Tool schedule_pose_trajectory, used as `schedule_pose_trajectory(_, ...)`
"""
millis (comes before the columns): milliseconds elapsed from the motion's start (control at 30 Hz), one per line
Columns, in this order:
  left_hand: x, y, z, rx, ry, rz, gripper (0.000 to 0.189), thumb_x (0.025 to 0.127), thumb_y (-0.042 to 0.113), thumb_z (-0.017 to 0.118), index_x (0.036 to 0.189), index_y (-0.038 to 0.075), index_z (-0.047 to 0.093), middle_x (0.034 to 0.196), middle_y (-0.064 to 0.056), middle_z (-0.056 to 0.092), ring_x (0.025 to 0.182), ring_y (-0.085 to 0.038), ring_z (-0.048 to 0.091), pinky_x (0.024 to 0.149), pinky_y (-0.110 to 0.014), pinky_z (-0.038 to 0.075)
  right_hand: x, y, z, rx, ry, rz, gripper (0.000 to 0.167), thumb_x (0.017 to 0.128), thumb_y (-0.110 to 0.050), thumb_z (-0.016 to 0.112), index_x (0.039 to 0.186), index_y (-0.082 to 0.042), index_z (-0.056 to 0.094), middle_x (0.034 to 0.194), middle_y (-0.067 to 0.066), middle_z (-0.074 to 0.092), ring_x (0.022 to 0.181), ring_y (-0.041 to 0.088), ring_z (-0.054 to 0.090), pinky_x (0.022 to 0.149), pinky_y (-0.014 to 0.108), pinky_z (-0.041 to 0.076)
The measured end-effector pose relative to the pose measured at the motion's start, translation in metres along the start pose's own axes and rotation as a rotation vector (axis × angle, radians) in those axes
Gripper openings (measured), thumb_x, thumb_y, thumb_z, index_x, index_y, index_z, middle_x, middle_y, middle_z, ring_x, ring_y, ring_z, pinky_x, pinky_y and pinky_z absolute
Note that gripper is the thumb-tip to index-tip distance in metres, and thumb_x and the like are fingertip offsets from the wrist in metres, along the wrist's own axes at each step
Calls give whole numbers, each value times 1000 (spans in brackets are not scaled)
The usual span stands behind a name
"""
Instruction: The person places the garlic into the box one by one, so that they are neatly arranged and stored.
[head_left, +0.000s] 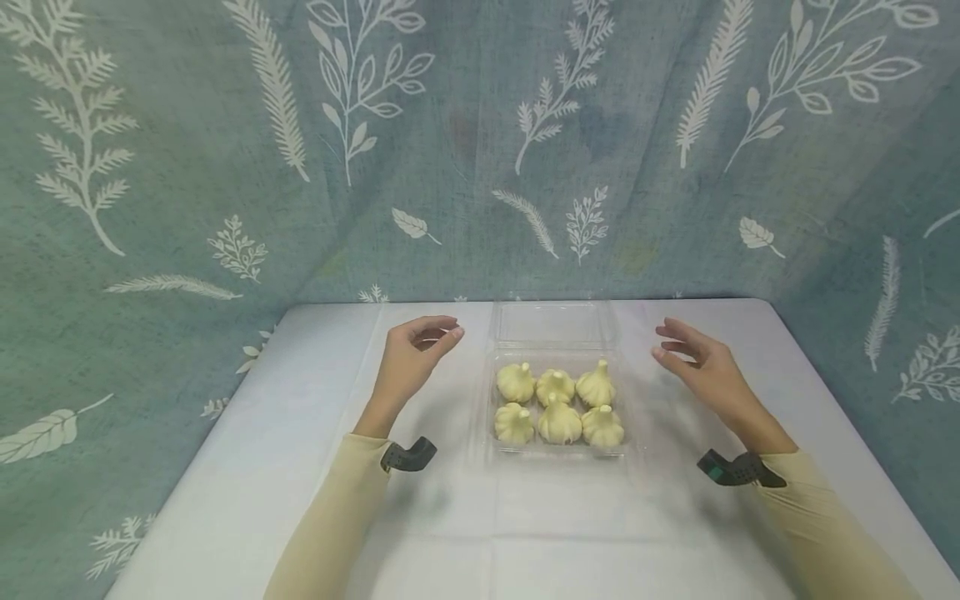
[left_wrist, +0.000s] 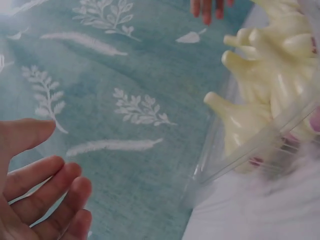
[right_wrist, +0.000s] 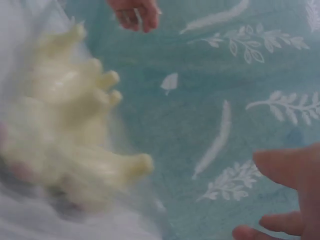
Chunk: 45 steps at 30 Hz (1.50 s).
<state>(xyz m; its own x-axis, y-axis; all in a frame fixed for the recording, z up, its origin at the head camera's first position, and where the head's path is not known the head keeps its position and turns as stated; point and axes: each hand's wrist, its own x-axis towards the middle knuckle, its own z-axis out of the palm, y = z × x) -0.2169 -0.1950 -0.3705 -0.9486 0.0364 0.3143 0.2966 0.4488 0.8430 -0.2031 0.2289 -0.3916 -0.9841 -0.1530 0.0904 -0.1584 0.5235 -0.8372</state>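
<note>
A clear plastic clamshell box (head_left: 558, 451) lies on the table with its lid (head_left: 553, 323) folded back toward the wall. Several pale yellow garlic bulbs (head_left: 559, 419) sit inside it in two rows, stems up. To the left of the box, my left hand (head_left: 411, 354) hovers with relaxed, slightly bent fingers and touches nothing. My right hand (head_left: 705, 367) is held off the box's right side, its fingers loosely bent around nothing. In the left wrist view the garlic bulbs (left_wrist: 280, 85) show through the box wall; the right wrist view of them is blurred.
A white cloth covers the table (head_left: 420, 533). Behind it and along both sides hangs a blue-green curtain (head_left: 465, 167) with white leaf prints. Dark straps (head_left: 408, 455) circle both wrists over the sleeves.
</note>
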Motion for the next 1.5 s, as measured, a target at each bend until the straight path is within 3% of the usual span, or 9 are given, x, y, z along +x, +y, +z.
schedule_pose_trajectory(133, 10, -7, 3, -41, 41, -75, 42, 97, 37, 74, 125, 7, 72, 122, -12, 75, 110, -26, 72, 103, -44, 57, 14, -3, -11, -7, 83, -9, 70, 106, -39, 58, 162, -6, 31, 154, 26, 50, 140, 47, 49, 110, 65, 46)
schedule_pose_trajectory(300, 23, -22, 9, -123, 60, -210, 44, 96, 41, 73, 127, 9, 72, 122, -12, 76, 102, -17, 73, 99, -37, 59, 32, 0, -16, -4, 60, 65, 68, 106, -47, 54, 159, -7, 38, 153, 23, 52, 134, 40, 56, 101, 36, 58)
schedule_pose_trajectory(367, 28, -30, 12, -163, 56, -269, 46, 96, 42, 73, 128, 8, 71, 124, -13, 75, 100, -14, 73, 99, -35, 60, 39, 3, -16, 15, 36, 117, 68, 106, -48, 54, 158, -7, 40, 154, 23, 51, 134, 39, 56, 99, 31, 58)
schedule_pose_trajectory(600, 38, -56, 25, -257, 23, -468, 50, 96, 43, 74, 129, 6, 70, 124, -15, 74, 98, -14, 73, 97, -33, 61, 59, 21, -10, 118, -110, 210, 74, 105, -51, 54, 157, 0, 38, 156, 26, 47, 139, 41, 51, 116, 54, 46)
schedule_pose_trajectory(767, 43, -63, 36, -297, 12, -558, 50, 94, 40, 76, 128, 4, 71, 121, -15, 74, 97, -16, 72, 98, -35, 61, 69, 31, -3, 184, -188, 243, 77, 105, -50, 54, 157, 4, 35, 152, 30, 50, 140, 44, 51, 119, 56, 43)
schedule_pose_trajectory(1033, 48, -70, 48, -247, -67, -579, 47, 94, 35, 76, 124, -1, 71, 118, -17, 75, 96, -18, 73, 94, -36, 61, 77, 31, 16, 218, -223, 283, 69, 107, -42, 53, 154, 6, 39, 149, 31, 53, 138, 43, 54, 118, 53, 45)
schedule_pose_trajectory(1233, 55, -69, 56, -213, -148, -577, 52, 96, 35, 74, 129, -5, 67, 116, -17, 76, 86, -10, 72, 90, -31, 62, 81, 32, 25, 204, -222, 287, 63, 108, -36, 53, 151, 8, 43, 147, 32, 55, 137, 43, 54, 116, 52, 47)
schedule_pose_trajectory(1367, 59, -66, 61, -208, -182, -573, 52, 98, 33, 72, 130, -7, 66, 116, -18, 76, 83, -8, 72, 94, -34, 62, 84, 33, 30, 191, -205, 293, 60, 107, -34, 55, 149, 8, 47, 146, 30, 57, 136, 41, 57, 114, 50, 49)
schedule_pose_trajectory(1500, 62, -63, 66, -215, -194, -575, 47, 98, 30, 73, 128, -6, 67, 109, -13, 77, 80, -6, 70, 86, -28, 62, 86, 34, 34, 173, -175, 302, 57, 107, -34, 55, 148, 6, 50, 144, 28, 60, 133, 38, 60, 110, 47, 53)
